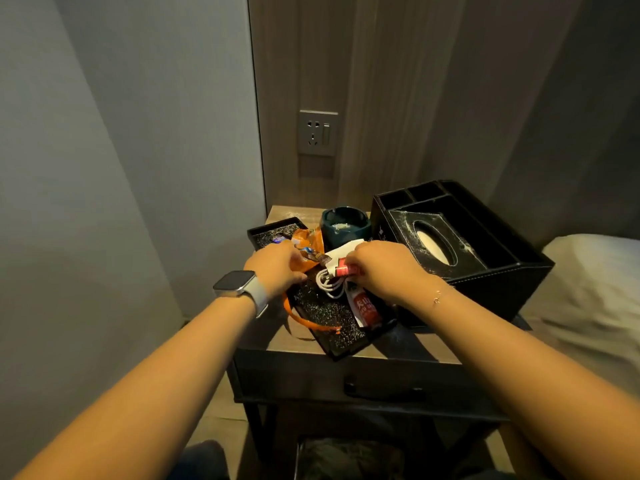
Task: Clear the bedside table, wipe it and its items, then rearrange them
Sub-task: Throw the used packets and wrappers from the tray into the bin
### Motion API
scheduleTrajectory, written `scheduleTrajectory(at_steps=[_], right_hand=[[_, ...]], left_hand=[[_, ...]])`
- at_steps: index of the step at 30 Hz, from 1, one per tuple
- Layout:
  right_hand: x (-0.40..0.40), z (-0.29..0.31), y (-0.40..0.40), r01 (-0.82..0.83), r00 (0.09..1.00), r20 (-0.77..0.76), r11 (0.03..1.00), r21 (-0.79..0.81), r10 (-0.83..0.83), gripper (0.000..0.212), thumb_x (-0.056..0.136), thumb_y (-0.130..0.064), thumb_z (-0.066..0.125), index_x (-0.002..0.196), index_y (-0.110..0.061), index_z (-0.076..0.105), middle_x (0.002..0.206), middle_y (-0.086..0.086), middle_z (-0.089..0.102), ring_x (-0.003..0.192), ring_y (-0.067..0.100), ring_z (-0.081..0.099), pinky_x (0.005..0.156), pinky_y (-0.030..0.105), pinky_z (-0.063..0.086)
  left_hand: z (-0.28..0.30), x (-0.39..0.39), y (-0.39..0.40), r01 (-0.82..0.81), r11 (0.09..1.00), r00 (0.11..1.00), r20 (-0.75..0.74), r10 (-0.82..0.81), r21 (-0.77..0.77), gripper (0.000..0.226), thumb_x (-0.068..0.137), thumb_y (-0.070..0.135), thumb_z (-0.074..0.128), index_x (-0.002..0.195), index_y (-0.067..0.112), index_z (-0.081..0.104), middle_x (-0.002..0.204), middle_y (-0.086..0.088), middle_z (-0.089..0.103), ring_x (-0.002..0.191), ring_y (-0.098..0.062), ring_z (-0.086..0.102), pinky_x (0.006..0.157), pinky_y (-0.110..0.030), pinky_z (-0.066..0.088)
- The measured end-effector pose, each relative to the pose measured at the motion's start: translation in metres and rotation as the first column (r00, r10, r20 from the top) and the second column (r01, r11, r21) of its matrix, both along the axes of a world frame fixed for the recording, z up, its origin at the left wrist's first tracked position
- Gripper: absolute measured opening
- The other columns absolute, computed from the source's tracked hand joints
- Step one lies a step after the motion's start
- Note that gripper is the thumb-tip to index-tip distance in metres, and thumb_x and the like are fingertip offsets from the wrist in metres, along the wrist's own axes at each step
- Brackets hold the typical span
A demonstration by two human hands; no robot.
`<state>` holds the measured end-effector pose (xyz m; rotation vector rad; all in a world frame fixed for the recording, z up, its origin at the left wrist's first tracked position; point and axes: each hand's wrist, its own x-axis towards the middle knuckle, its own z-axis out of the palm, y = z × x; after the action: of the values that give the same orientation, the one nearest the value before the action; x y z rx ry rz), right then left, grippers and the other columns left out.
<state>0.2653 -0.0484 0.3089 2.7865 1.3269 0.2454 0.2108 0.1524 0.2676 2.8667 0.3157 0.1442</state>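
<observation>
A small wooden bedside table (pixel 298 336) carries a black speckled tray (pixel 329 315) littered with wrappers. My left hand (pixel 275 268), with a watch on its wrist, is closed on an orange wrapper (pixel 308 239) at the tray's far end. My right hand (pixel 384 268) pinches a small red and white packet (pixel 343 270) just above a coiled white cable (pixel 329 284). A red sachet (pixel 367 308) lies on the tray below my right hand. An orange strip (pixel 308 322) trails over the tray's left edge. Behind stand a dark green ashtray (pixel 344 225) and a dusty black tissue box organiser (pixel 460 247).
A wall socket (pixel 318 133) sits on the wood panel above the table. A bed with a white pillow (pixel 595 271) lies to the right. A grey wall closes the left side. The table has a drawer with a dark handle (pixel 382 391).
</observation>
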Motion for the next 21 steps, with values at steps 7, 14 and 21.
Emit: scheduleTrajectory(at_steps=[7, 14, 21], right_hand=[[-0.004, 0.006, -0.024, 0.057, 0.998, 0.006, 0.933, 0.355, -0.063, 0.017, 0.089, -0.021, 0.056, 0.101, -0.021, 0.069, 0.098, -0.001, 0.067, 0.094, 0.023, 0.061, 0.067, 0.032, 0.046], [-0.015, 0.020, -0.040, 0.137, 0.991, -0.081, 0.835, 0.532, -0.111, 0.023, 0.087, -0.017, 0.059, 0.107, -0.022, 0.069, 0.099, -0.004, 0.070, 0.090, 0.017, 0.062, 0.059, 0.024, 0.038], [-0.026, 0.037, -0.057, 0.254, 0.967, -0.201, 0.676, 0.692, -0.157, 0.015, 0.084, -0.015, 0.058, 0.090, -0.021, 0.070, 0.083, -0.002, 0.069, 0.079, 0.016, 0.063, 0.068, 0.044, 0.055]], left_hand=[[0.006, -0.018, 0.000, -0.021, 0.983, 0.967, 0.247, 0.066, -0.181, 0.018, 0.088, 0.029, 0.067, 0.093, 0.014, 0.074, 0.102, -0.003, 0.071, 0.095, -0.019, 0.063, 0.082, -0.035, 0.050], [0.052, -0.024, -0.009, 0.184, 0.982, 0.966, 0.181, -0.187, 0.033, 0.014, 0.089, 0.026, 0.067, 0.097, 0.015, 0.070, 0.101, -0.004, 0.067, 0.096, -0.022, 0.060, 0.081, -0.033, 0.048], [0.093, -0.043, -0.030, 0.269, 0.961, 0.947, 0.165, -0.275, 0.057, 0.013, 0.091, 0.031, 0.062, 0.096, 0.019, 0.067, 0.096, 0.003, 0.062, 0.090, -0.013, 0.056, 0.077, -0.027, 0.046]])
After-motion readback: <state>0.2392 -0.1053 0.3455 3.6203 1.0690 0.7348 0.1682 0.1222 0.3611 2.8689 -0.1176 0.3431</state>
